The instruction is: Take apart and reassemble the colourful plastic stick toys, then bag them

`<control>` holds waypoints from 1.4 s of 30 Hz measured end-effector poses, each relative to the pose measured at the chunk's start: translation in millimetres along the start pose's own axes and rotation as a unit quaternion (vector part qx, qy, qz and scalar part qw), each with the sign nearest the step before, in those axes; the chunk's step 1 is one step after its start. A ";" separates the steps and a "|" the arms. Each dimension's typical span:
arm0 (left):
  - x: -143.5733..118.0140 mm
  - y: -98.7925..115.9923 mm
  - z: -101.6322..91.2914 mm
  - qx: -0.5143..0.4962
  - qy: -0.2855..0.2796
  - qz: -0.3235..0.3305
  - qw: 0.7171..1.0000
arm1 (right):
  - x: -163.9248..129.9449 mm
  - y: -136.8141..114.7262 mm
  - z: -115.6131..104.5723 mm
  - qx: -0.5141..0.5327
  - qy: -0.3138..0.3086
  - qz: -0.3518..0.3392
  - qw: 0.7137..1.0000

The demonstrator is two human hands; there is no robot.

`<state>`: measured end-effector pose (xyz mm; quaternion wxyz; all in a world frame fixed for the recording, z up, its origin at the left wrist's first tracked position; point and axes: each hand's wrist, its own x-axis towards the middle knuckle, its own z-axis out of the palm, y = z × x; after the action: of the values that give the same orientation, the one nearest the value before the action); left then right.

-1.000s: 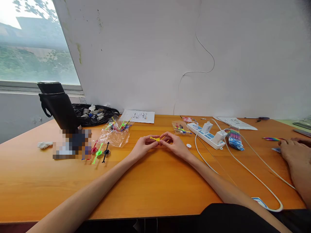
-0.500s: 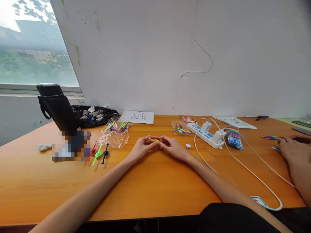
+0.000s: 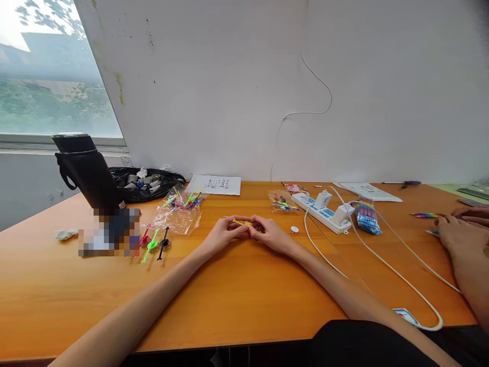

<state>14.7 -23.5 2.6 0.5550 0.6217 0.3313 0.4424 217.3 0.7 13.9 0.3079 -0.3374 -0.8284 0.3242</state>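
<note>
Fingers [image 3: 238, 231] pinching yellow arrow [image 3: 240, 222], bag [image 3: 171, 222] of parts [image 3: 190, 202]

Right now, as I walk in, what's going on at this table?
A person's left hand and right hand hold a small yellow arrow piece over the table. A red arrow piece, a green one and a black one sit to the left. At far right, another person's hand is near a rainbow-coloured item.

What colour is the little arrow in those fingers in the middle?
The arrow is yellow, as the head view shows.
</note>
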 end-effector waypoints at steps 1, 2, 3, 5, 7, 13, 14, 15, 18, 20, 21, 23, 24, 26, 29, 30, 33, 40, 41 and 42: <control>0.4 -0.6 -0.2 0.000 -0.003 0.000 1.000 | 0.0 0.5 0.2 0.003 0.002 0.003 1.000; 0.7 -1.4 -0.4 0.000 -0.006 0.000 1.000 | 0.0 0.7 0.2 0.008 0.003 0.007 1.000; 1.0 -2.1 -0.6 -0.001 -0.009 0.000 1.000 | 0.0 0.7 0.2 0.013 0.003 0.011 1.000; 1.3 -3.1 -0.8 -0.003 -0.013 -0.001 1.000 | 0.1 0.3 -0.1 0.022 0.003 0.018 1.000; 1.4 -3.1 -0.5 -0.006 -0.011 -0.004 1.000 | 0.1 -0.7 -0.4 0.032 0.003 0.022 0.999; 0.0 1.3 2.1 -0.010 0.016 0.000 1.000 | -0.1 -3.4 -1.5 0.070 0.000 0.035 0.997; -0.3 2.3 2.0 -0.008 0.025 0.003 1.000 | 0.2 -3.3 -1.8 0.077 0.004 0.039 0.996; -0.5 3.3 1.7 -0.005 0.039 0.007 0.999 | 0.6 -3.0 -2.1 0.087 0.009 0.041 0.995; -0.5 5.2 -0.4 0.005 0.092 0.011 0.996 | 2.4 -2.1 -3.1 0.116 0.023 0.033 0.992; 0.1 4.6 -1.7 0.004 0.107 0.010 0.994 | 3.1 -1.8 -3.7 0.109 0.034 0.019 0.993; 0.6 3.6 -2.0 0.005 0.108 0.010 0.994 | 3.2 -1.7 -4.1 0.096 0.040 0.015 0.994; 1.6 0.7 -2.1 0.015 0.106 0.014 0.994 | 3.0 -1.6 -4.8 0.065 0.052 0.012 0.996; 2.0 -0.9 -1.9 0.022 0.105 0.018 0.994 | 2.8 -1.4 -5.1 0.052 0.058 0.013 0.997; 2.6 -3.5 -1.4 0.036 0.102 0.027 0.994 | 2.8 -0.5 -5.9 0.035 0.069 0.015 0.997; 2.5 -4.9 -0.8 0.053 0.096 0.030 0.994 | 4.3 1.5 -6.5 0.046 0.086 0.018 0.995; 2.2 -4.7 -0.7 0.057 0.093 0.030 0.994 | 5.1 2.2 -6.6 0.061 0.091 0.021 0.994; 0.8 -2.3 0.0 0.066 0.081 0.035 0.994 | 8.1 3.4 -7.1 0.133 0.098 0.033 0.986; -6.2 9.0 8.7 0.169 0.035 0.075 0.982 | 10.8 5.3 -8.8 0.214 0.117 0.043 0.969; -7.3 9.9 10.0 0.179 0.024 0.087 0.980 | 10.5 5.5 -8.8 0.215 0.115 0.042 0.969; -8.1 10.4 10.9 0.186 0.016 0.098 0.977 | 10.1 5.5 -8.7 0.214 0.111 0.039 0.970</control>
<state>20.7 -36.8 11.5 0.3779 0.7363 0.3541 0.4355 219.7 14.3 18.0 0.4500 -0.3293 -0.6867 0.4664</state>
